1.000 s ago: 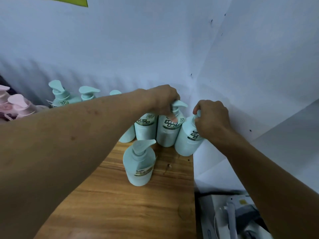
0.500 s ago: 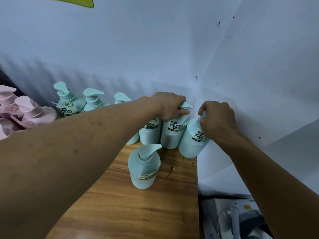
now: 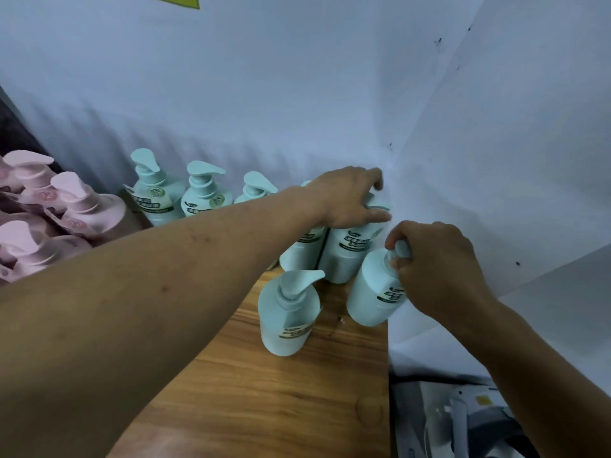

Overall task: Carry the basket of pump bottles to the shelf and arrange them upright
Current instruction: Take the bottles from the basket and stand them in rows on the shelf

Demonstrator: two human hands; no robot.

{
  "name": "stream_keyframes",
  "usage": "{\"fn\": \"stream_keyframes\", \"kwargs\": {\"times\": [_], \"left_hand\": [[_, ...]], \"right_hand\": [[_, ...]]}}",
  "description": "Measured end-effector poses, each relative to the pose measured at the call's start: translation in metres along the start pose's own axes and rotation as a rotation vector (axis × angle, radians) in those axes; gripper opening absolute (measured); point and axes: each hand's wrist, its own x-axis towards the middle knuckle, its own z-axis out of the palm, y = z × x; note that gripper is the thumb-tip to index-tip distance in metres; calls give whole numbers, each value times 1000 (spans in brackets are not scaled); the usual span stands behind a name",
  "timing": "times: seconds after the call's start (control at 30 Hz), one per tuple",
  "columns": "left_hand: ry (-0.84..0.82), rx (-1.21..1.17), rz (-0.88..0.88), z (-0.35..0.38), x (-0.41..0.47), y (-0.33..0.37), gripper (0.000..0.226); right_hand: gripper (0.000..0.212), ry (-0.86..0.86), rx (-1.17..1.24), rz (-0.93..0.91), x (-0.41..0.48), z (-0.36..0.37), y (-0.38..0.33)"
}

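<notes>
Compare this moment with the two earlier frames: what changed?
The right hand, gripping the right-edge bottle by its pump, drew it forward, away from the back wall. The left hand stays on the corner bottle; the front bottle and back row stand unmoved.

Wooden shelf [image 3: 271,401] carries upright teal pump bottles [image 3: 287,312] (pink bottles [image 3: 82,209] left).

Left hand [image 3: 347,201] apparently grips corner bottle [image 3: 345,257]; right hand [image 3: 436,269] grips edge bottle [image 3: 367,292].

dim, bluish cast | soft shadows | wide-angle edge distortion | slight blur
</notes>
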Motion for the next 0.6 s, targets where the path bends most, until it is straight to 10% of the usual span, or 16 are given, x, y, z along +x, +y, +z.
{"fn": "stream_keyframes", "kwargs": {"times": [0.33,0.6], "left_hand": [[830,-641,-252,8,-162,-16,11],[605,-625,-635,74,-277,-65,18]], "right_hand": [[52,24,-72,-168,9,-14,-25],[58,-55,-93,-238,56,27,13]]}}
